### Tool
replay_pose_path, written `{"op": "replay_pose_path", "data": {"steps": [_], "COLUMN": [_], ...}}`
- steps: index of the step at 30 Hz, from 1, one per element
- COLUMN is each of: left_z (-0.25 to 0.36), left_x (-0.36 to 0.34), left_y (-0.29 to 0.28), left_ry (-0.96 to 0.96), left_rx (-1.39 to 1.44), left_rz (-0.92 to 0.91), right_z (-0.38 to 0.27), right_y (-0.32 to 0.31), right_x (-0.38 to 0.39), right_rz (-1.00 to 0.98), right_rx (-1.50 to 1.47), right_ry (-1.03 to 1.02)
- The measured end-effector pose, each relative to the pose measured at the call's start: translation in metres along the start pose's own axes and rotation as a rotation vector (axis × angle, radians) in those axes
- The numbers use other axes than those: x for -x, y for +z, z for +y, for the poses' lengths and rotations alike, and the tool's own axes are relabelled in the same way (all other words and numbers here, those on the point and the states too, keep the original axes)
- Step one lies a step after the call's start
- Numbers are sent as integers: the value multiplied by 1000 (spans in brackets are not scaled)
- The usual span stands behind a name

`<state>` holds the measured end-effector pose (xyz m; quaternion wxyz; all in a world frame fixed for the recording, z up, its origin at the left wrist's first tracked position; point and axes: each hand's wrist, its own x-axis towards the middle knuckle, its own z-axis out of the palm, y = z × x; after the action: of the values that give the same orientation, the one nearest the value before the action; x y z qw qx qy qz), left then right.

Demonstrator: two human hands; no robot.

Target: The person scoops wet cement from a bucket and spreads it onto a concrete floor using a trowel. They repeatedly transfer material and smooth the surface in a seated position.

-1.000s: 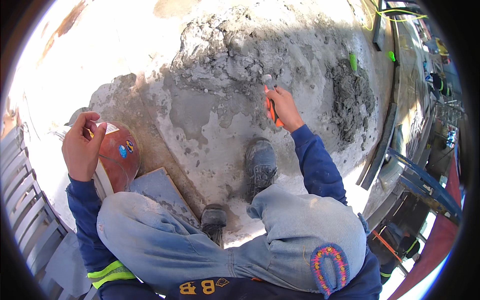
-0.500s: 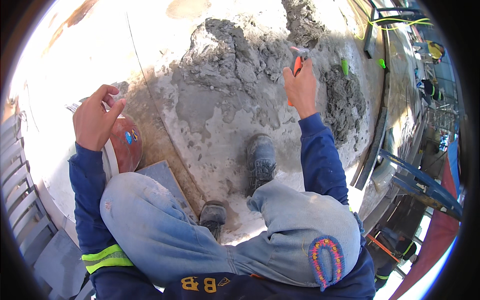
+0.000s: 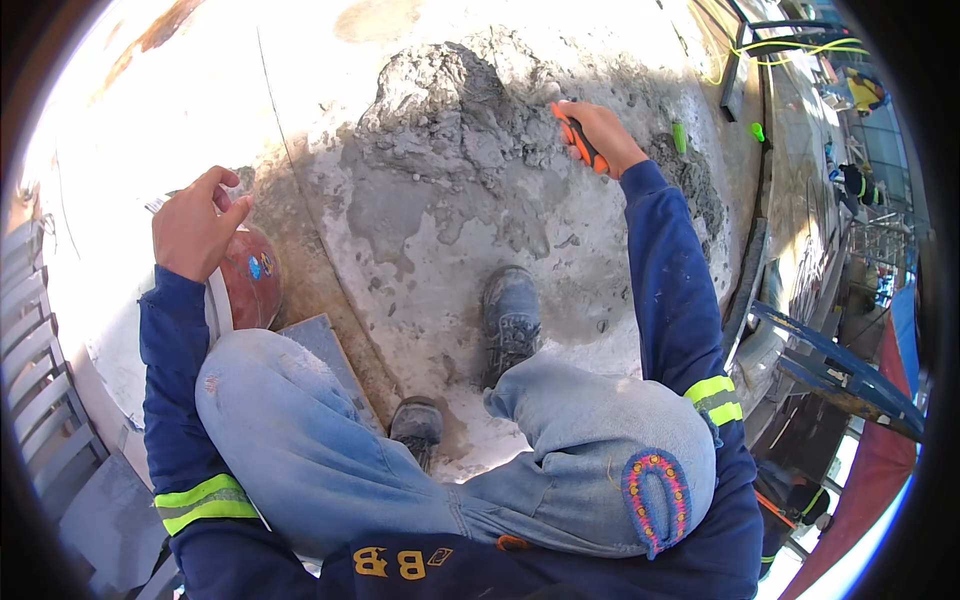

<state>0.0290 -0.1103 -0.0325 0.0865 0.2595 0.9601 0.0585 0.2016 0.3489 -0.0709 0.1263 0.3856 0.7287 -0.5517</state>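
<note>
My right hand (image 3: pixel 600 135) grips the orange and black handle of a trowel (image 3: pixel 575 138), its blade hidden in the heap of wet grey mortar (image 3: pixel 450 110) on the concrete floor (image 3: pixel 400 230). My left hand (image 3: pixel 195 225) is raised at the left, fingers curled around a small pale object that I cannot make out. Just below it sits a red hard hat (image 3: pixel 250 275). I am crouching; my jeans-clad knees (image 3: pixel 600 420) and two grey boots (image 3: pixel 510 315) fill the lower middle.
A grey flat block (image 3: pixel 320 345) lies under my left knee. Metal rails and blue bars (image 3: pixel 830 360) run along the right. Green pieces (image 3: pixel 680 135) and a yellow cord (image 3: pixel 740 55) lie at the far right. Grey slats (image 3: pixel 40 380) stand at the left.
My right hand with the trowel has moved away from me, up to the top of the mortar heap. My left hand has risen slightly above the hard hat.
</note>
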Motion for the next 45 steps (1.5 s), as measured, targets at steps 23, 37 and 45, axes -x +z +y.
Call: {"op": "replay_pose_path", "data": {"steps": [23,37,45], "left_z": [-3,-1,-4], "left_x": [-3,8,8], "left_y": [17,5,2], "left_ry": [-26,45,19], "left_rx": [535,145,103], "left_rz": [113,57,38], "right_z": [117,114,19], "right_y": [-32,73,-15], "right_x": [-86,-13,71], "right_rz": [66,375,388], "right_rx": [253,1030,996], "right_ry": [7,-429,-565]}}
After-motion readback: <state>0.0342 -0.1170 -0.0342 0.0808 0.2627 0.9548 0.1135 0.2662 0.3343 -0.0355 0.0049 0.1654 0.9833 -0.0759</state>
